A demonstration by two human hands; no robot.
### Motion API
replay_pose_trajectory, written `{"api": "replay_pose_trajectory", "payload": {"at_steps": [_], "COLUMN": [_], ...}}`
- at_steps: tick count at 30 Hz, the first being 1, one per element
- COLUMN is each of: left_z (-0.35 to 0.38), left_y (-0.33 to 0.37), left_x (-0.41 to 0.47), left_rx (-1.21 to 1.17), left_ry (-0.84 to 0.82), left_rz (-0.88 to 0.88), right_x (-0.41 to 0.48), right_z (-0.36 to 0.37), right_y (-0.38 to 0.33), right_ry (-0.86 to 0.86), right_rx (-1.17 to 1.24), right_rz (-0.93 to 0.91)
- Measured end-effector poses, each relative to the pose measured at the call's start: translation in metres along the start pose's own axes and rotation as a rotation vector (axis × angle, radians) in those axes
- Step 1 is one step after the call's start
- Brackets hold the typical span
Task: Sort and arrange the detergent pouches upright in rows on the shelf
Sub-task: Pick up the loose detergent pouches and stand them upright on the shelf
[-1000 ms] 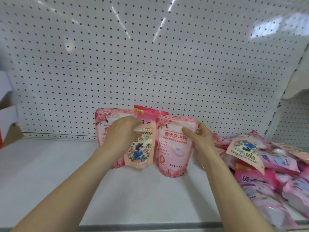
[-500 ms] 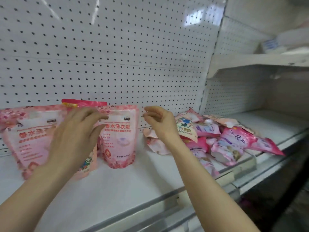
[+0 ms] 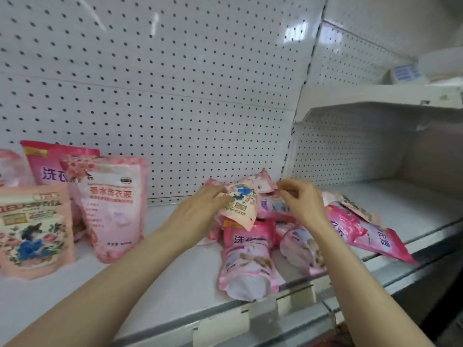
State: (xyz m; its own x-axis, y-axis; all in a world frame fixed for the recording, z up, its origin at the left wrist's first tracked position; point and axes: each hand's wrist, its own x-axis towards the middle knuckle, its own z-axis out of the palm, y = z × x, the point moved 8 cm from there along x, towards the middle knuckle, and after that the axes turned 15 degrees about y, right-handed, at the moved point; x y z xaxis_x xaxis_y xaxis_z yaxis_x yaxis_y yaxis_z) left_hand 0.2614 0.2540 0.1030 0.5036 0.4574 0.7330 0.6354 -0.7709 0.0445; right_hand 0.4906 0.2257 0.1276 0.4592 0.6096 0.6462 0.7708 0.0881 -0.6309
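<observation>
Three pouches stand upright at the left of the white shelf [image 3: 172,284]: a peach pouch with a blue figure [image 3: 35,231] in front, a pale pink pouch [image 3: 112,204] beside it and a deep pink pouch [image 3: 50,166] behind. To the right lies a loose pile of several pink pouches [image 3: 248,256]. My left hand [image 3: 205,206] grips the left edge of a peach pouch [image 3: 241,204] on top of that pile. My right hand [image 3: 300,201] hovers over the pile with curled fingers close to a pale pink pouch corner [image 3: 265,182]; whether it holds it is unclear.
A white pegboard wall [image 3: 175,96] backs the shelf. Bare shelf lies between the standing pouches and the pile. A second shelf bay [image 3: 406,206] continues to the right, with an upper shelf [image 3: 375,96] over it. Some pouches [image 3: 370,234] overhang the front edge.
My view has swung right. Both hands left the standing pouches and moved to the pile; my left hand now grips the top peach pouch.
</observation>
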Motion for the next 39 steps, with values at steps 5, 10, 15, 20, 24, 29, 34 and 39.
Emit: {"api": "replay_pose_trajectory", "payload": {"at_steps": [5,10,15,20,24,29,34,39], "left_z": [0.009,-0.046,-0.103,-0.131,-0.139,-0.159,-0.189,-0.216], "left_y": [0.001,-0.003,-0.019,-0.027,-0.031,-0.045,-0.065,-0.082], "left_x": [0.013,0.020,0.012,-0.010,-0.031,-0.068,-0.109,-0.136], "left_rx": [-0.003,0.049,0.204,0.248,0.294,0.261,0.160,0.153], "left_ry": [0.108,0.406,0.538,0.559,0.514,0.527,0.598,0.639], "left_rz": [-0.133,-0.308,-0.448,-0.554,-0.618,-0.722,-0.837,-0.878], "right_x": [0.037,0.087,0.090,0.108,0.103,0.077,0.061,0.048], "right_z": [0.016,0.067,0.120,0.115,0.098,0.090,0.078,0.069], "right_y": [0.034,0.041,0.043,0.016,-0.036,-0.107,-0.156,-0.194], "right_ry": [-0.117,-0.398,-0.648,-0.388,-0.184,-0.040,0.049,-0.100], "right_rx": [-0.024,-0.195,-0.487,-0.284,0.026,0.176,0.194,0.292], "right_rz": [-0.105,-0.193,-0.469,-0.421,-0.499,-0.545,-0.547,-0.475]}}
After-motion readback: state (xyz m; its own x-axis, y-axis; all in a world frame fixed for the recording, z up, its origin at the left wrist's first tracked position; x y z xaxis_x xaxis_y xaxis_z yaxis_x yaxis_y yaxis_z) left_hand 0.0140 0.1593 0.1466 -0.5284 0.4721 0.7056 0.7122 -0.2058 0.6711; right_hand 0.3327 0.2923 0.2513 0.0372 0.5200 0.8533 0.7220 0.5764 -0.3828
